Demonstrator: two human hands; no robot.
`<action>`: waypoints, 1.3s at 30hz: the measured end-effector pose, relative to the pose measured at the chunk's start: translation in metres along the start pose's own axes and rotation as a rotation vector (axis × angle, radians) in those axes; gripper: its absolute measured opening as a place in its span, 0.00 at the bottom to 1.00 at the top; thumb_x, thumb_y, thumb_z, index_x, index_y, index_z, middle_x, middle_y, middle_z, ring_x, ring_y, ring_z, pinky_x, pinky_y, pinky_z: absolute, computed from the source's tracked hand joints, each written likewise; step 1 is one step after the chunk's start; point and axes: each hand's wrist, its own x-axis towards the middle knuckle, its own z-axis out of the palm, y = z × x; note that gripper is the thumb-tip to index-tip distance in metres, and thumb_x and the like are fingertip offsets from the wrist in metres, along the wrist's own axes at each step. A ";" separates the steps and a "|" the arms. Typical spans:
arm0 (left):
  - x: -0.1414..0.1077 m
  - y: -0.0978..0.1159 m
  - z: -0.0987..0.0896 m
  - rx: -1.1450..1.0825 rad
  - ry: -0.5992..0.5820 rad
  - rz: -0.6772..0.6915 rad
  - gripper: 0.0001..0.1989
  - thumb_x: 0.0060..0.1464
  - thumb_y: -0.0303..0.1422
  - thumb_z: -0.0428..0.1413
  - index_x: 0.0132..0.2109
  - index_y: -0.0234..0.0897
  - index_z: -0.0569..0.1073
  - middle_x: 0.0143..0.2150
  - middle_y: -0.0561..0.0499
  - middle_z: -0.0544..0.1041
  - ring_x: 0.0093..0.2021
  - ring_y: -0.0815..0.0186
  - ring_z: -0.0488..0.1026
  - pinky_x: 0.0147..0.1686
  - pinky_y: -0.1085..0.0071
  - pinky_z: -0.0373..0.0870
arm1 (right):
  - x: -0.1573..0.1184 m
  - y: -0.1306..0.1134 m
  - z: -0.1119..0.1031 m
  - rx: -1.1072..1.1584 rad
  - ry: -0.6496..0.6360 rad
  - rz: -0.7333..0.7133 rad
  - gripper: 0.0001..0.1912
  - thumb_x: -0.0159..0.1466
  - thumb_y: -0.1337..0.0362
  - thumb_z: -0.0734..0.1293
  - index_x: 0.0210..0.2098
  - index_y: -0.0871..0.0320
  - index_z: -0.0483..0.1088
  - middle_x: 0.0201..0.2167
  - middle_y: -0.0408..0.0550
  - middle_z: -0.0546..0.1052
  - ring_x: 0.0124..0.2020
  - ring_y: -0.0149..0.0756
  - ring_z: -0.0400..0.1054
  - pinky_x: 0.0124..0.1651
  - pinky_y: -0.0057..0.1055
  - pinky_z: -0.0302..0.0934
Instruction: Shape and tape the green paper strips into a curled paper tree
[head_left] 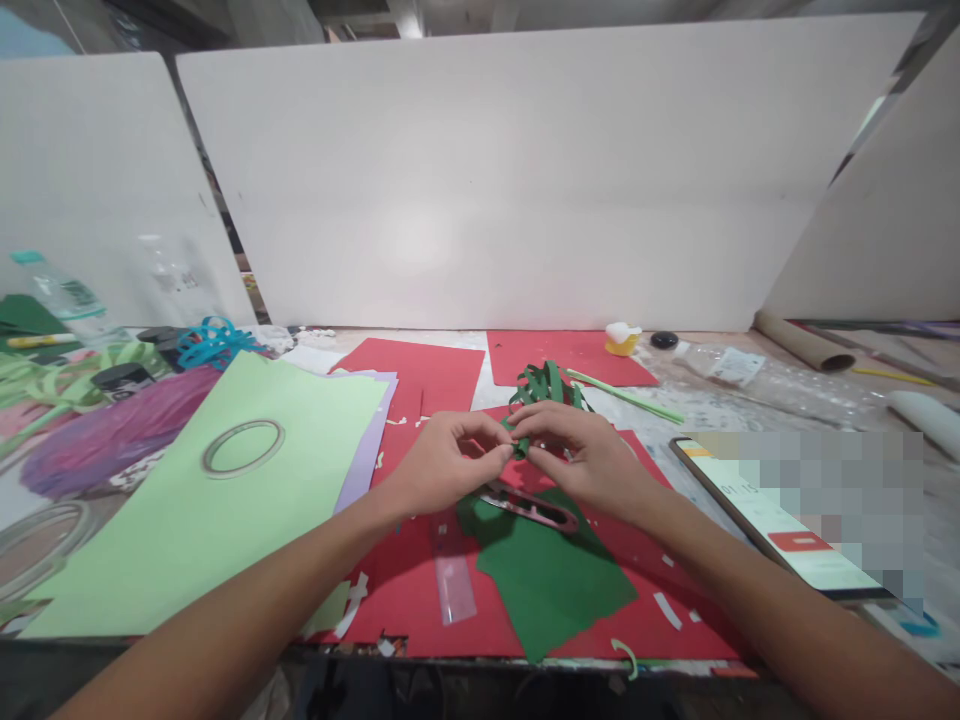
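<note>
Left hand: The left hand (450, 465) has its grip nearly closed, thumb and fingertips pinched on the small green paper piece (520, 450).
Right hand: The right hand (589, 460) meets it from the other side, its grip likewise nearly closed on the small green paper piece.
Green paper piece: Held between the two sets of fingertips, above the middle of the counter (709, 412); its exact form is largely hidden by the fingers.
Curled green strips: The dark green curled strips (547, 383) lie just beyond the hands; whether they join the held piece cannot be told.
Beneath the hands: A pink-handled tool (534, 507) rests on a dark green sheet (555, 585), itself over red paper (405, 610); a clear plastic strip (456, 590) lies beside the sheet.
Left side: A tape ring (213, 450) sits flat on light green paper (285, 520), near a magenta plastic bag (127, 430) and blue strips (214, 345).
Right side: A phone (787, 530) lies screen up; farther back are a clear bottle (757, 370) and a cardboard tube (806, 342).
</note>
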 end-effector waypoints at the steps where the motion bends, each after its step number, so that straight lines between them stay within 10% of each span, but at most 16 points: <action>1: 0.000 -0.001 0.000 -0.046 -0.017 -0.011 0.07 0.53 0.33 0.57 0.33 0.34 0.75 0.27 0.51 0.75 0.28 0.67 0.73 0.31 0.69 0.72 | 0.000 0.001 0.001 -0.006 0.012 -0.017 0.12 0.59 0.74 0.64 0.39 0.54 0.73 0.43 0.48 0.76 0.41 0.35 0.72 0.38 0.30 0.67; 11: 0.003 -0.004 0.001 -0.055 0.092 -0.020 0.09 0.55 0.36 0.56 0.32 0.34 0.73 0.28 0.52 0.72 0.26 0.71 0.68 0.27 0.73 0.68 | 0.000 -0.016 -0.001 -0.034 0.060 0.141 0.16 0.59 0.65 0.68 0.47 0.55 0.67 0.32 0.44 0.68 0.28 0.31 0.63 0.31 0.30 0.63; 19: -0.001 -0.003 0.006 0.099 0.146 0.084 0.05 0.56 0.32 0.54 0.34 0.37 0.73 0.31 0.51 0.75 0.32 0.68 0.71 0.36 0.70 0.68 | 0.003 -0.018 0.005 0.209 0.027 0.319 0.07 0.61 0.61 0.66 0.33 0.55 0.63 0.29 0.42 0.70 0.29 0.30 0.66 0.32 0.29 0.63; 26: -0.001 -0.007 0.008 0.090 0.147 0.136 0.05 0.58 0.33 0.53 0.34 0.39 0.71 0.32 0.51 0.74 0.33 0.67 0.72 0.37 0.69 0.70 | 0.001 -0.008 0.011 0.347 0.056 0.299 0.04 0.61 0.64 0.65 0.34 0.56 0.64 0.30 0.43 0.71 0.29 0.30 0.67 0.31 0.28 0.64; 39: -0.002 -0.010 0.009 0.398 0.192 0.251 0.02 0.52 0.26 0.52 0.33 0.38 0.67 0.32 0.52 0.72 0.30 0.68 0.68 0.33 0.71 0.67 | -0.005 -0.011 0.015 -0.310 0.267 -0.095 0.07 0.60 0.69 0.64 0.38 0.56 0.69 0.31 0.47 0.77 0.32 0.35 0.72 0.36 0.31 0.64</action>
